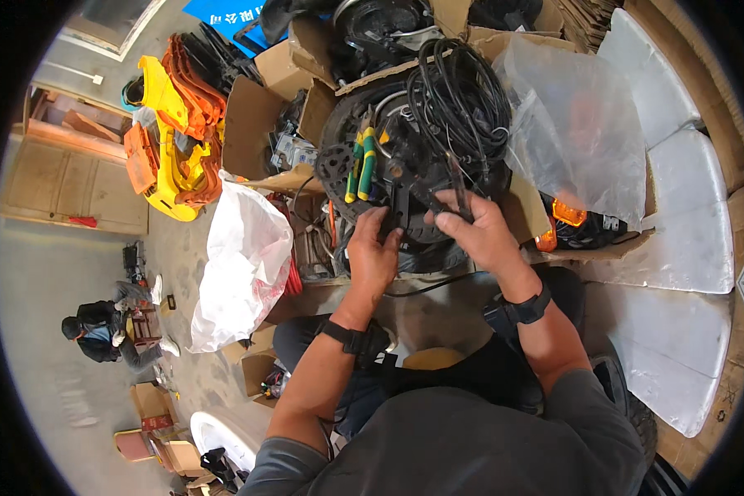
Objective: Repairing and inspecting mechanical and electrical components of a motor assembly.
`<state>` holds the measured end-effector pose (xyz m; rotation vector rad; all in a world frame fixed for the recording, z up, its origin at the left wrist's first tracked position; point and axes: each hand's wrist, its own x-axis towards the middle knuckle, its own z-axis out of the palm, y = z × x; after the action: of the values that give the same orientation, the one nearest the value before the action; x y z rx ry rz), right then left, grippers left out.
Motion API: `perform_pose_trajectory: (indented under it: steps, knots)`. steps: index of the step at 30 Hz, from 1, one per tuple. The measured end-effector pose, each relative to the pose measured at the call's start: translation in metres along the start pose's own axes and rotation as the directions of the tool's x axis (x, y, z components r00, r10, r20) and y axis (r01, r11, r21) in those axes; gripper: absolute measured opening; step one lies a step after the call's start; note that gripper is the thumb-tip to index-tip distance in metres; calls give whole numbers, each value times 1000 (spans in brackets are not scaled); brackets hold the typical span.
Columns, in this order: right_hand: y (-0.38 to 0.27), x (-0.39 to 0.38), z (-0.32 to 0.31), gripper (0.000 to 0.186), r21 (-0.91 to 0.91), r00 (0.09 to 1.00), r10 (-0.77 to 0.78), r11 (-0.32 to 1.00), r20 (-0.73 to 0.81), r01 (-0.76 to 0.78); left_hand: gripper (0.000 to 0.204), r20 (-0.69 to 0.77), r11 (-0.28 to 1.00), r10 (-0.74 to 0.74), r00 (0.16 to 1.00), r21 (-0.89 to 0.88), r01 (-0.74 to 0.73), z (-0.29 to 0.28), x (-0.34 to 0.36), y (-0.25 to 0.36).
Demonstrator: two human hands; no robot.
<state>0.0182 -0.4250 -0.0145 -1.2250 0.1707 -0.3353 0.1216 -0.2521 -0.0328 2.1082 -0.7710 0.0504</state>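
My left hand point(374, 252) rests at the near left edge of a black wheel-like assembly point(339, 169), fingers curled at its dark parts; what they hold, if anything, I cannot make out. My right hand point(475, 231) pinches a dark narrow piece point(459, 186) at the assembly's right side, thumb and forefinger on it. Two yellow-and-green handled pliers point(362, 165) lie on the assembly, just above my left hand. A bundle of coiled black cables point(459, 91) lies over its upper right.
Open cardboard boxes point(248, 124) of parts surround me, with a clear plastic bag point(574, 124) right. Left are a white bag point(240, 264) and yellow-orange plastic panels point(174, 140). White slabs point(678, 207) line the right side. A seated person point(99, 331) is at far left.
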Motion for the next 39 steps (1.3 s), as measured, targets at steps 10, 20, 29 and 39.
perform_pose_trajectory:
  steps: [10,20,29,39]
  knots:
    - [20,-6,7,30,-157,983,77,986,165,-51,32,12,997,-39,999,-60,40,-1,-14,-21]
    - [19,-8,20,25,-529,961,-98,818,258,226,42,228,625,-354,907,-664,411,-67,-20,-7]
    - [40,-14,32,27,-523,894,-115,776,432,352,23,318,410,-472,823,-747,523,-94,-64,-35]
    - [21,-28,32,25,-418,984,106,908,146,-36,23,279,332,-416,866,-840,430,-119,-79,-14]
